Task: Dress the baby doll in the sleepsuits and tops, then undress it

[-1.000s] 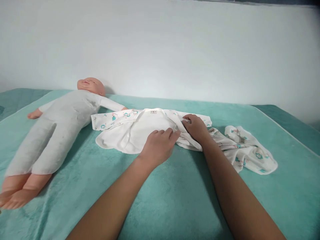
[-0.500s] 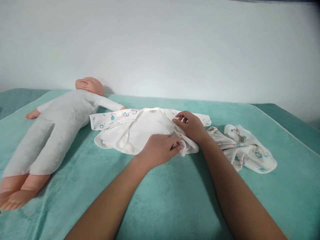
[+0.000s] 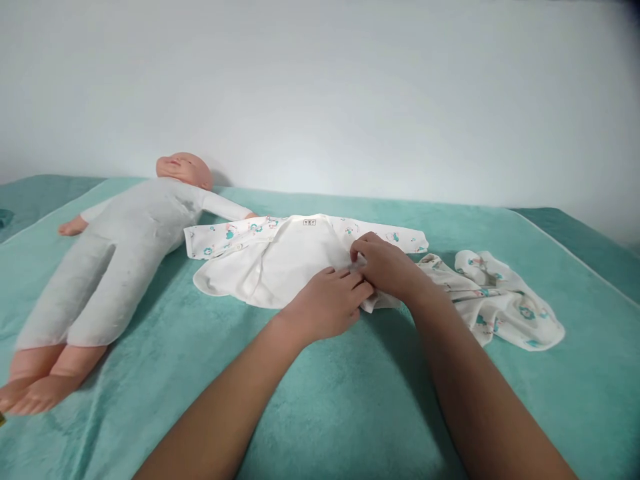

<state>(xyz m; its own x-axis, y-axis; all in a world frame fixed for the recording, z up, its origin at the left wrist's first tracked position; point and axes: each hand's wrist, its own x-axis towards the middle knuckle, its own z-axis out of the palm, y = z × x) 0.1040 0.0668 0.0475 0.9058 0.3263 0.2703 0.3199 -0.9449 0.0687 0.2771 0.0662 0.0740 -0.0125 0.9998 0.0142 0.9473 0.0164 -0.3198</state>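
Observation:
A white baby shirt (image 3: 273, 263) with teal and pink prints lies spread open, inside up, on the teal blanket (image 3: 350, 400). My left hand (image 3: 327, 303) and my right hand (image 3: 385, 267) meet at the shirt's right front edge. Both have their fingers closed, pinching the cloth there. A baby doll (image 3: 117, 250) in a grey suit lies on its back to the left, one arm reaching toward the shirt's sleeve.
A second printed garment (image 3: 500, 303) lies crumpled to the right of my right forearm. A pale wall (image 3: 320, 93) rises just behind the bed. The blanket's edges slope away at the far left and far right.
My left hand slid right from lying flat on the shirt and closed on its right edge. My right hand drew in beside it, bunching the cloth between them.

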